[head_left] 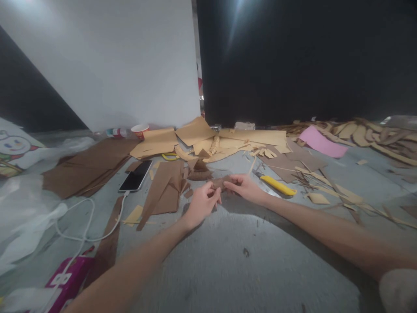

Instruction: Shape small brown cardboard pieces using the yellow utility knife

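Between my two hands, over the middle of the grey work surface, is a small piece of brown cardboard. My left hand pinches its left end, fingers curled. The thumb and fingers of my right hand close on its right end. Left of my hands lie cut brown cardboard sheets, with curled brown scraps just behind. A yellow utility knife rests on the surface to the right of my right hand.
A smartphone on a white cable lies left, near a magenta box. Tan sheets, a paper cup and a pink sheet sit behind. Cardboard strips litter the right side; clear plastic lies far left.
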